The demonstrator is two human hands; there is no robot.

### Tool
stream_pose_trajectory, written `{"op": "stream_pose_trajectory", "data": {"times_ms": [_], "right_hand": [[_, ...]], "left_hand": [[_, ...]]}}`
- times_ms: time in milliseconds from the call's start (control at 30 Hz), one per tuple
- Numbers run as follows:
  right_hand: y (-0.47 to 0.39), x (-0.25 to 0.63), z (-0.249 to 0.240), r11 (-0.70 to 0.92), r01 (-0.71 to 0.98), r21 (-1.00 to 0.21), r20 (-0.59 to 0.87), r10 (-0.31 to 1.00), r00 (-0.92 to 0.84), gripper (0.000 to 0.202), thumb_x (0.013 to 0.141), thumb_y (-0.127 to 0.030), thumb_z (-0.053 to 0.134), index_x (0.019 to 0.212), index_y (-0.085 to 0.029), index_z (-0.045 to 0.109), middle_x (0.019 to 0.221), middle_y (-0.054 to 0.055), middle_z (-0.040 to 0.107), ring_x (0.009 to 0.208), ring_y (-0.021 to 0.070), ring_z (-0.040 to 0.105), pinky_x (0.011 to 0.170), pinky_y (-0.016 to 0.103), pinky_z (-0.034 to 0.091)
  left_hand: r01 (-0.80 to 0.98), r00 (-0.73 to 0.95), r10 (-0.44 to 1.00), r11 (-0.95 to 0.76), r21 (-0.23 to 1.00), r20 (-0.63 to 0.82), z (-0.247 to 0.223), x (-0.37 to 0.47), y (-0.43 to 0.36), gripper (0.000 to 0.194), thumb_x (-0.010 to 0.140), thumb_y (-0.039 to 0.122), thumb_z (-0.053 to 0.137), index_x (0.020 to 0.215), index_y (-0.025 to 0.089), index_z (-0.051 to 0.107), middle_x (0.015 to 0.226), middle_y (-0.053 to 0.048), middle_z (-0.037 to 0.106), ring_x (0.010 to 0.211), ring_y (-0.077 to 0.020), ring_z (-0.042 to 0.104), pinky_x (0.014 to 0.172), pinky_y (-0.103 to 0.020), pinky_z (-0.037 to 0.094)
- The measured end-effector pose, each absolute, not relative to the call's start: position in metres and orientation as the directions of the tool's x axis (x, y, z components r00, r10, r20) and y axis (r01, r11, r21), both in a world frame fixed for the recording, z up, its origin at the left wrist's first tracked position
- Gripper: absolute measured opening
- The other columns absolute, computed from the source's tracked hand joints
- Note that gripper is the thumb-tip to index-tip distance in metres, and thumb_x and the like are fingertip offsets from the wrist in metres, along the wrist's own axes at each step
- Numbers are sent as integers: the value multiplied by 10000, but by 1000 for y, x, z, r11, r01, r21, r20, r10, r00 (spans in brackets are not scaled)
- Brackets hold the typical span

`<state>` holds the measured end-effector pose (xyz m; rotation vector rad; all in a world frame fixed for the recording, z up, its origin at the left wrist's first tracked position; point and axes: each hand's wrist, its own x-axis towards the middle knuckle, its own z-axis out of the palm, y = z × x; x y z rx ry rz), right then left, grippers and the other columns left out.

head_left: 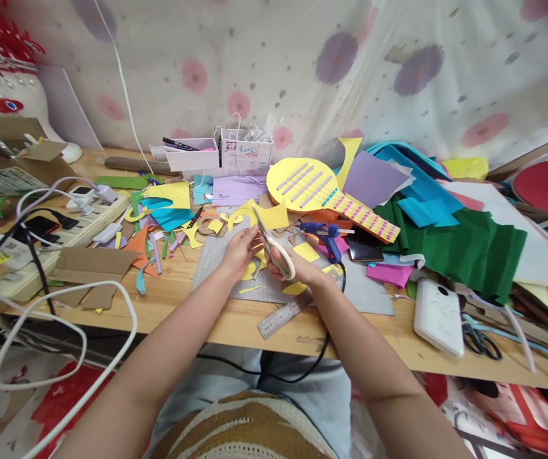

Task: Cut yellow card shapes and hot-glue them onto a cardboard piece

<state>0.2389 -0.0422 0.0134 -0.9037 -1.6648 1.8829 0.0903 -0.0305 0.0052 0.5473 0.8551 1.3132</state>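
Observation:
My right hand (281, 260) is closed on the handles of white scissors (281, 255), whose blades point up and to the left. Just left of it, my left hand (244, 248) pinches a yellow piece (242, 213) beside the blades. Yellow scraps (248, 271) lie beneath both hands on a grey cutting mat (221, 255). Behind the hands lies a yellow guitar-shaped craft (297, 182) with lilac strips and a neck marked in pink.
A blue glue gun (322, 233) and a black phone (364, 248) lie right of the hands. A metal ruler (283, 315) is near the front edge. Cables and a power strip (78, 223) crowd the left; a white power bank (439, 317) and black scissors (482, 341) are at right.

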Motion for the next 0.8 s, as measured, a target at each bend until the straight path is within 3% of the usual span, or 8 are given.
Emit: {"op": "stream_pose_trajectory", "data": {"times_ms": [100, 200, 600, 800], "right_hand": [[-42, 240, 12, -107, 144, -984, -178, 695, -697, 568, 663, -741, 478, 738, -200, 320, 531, -71, 362, 420, 61, 362, 393, 214, 236], [-41, 242, 10, -43, 205, -978, -179, 680, -711, 565, 670, -734, 480, 719, -195, 318, 519, -72, 375, 414, 55, 358, 386, 205, 244], [-40, 250, 15, -89, 225, -970, -228, 641, -733, 543, 693, -709, 486, 720, -189, 333, 535, -71, 358, 425, 52, 344, 404, 205, 289], [-39, 251, 15, -35, 227, -973, -196, 644, -739, 541, 712, -721, 436, 738, -195, 310, 588, -61, 351, 466, 56, 344, 410, 202, 277]], "left_hand": [[-620, -189, 968, 15, 785, -168, 4, 91, -29, 347, 545, 367, 756, 705, 172, 517, 679, 35, 561, 625, -65, 547, 669, -214, 459], [-561, -293, 949, -73, 825, -116, 5, 88, -27, 344, 535, 347, 745, 696, 172, 495, 670, 45, 532, 646, -67, 533, 669, -212, 461], [-616, -176, 958, 74, 784, -229, 4, 83, -24, 348, 506, 291, 767, 738, 170, 536, 666, 57, 534, 590, -52, 519, 616, -204, 456], [-497, -266, 957, -37, 867, -111, 3, 86, -25, 316, 511, 317, 764, 685, 163, 550, 662, 42, 561, 655, -78, 551, 660, -218, 448]]}}
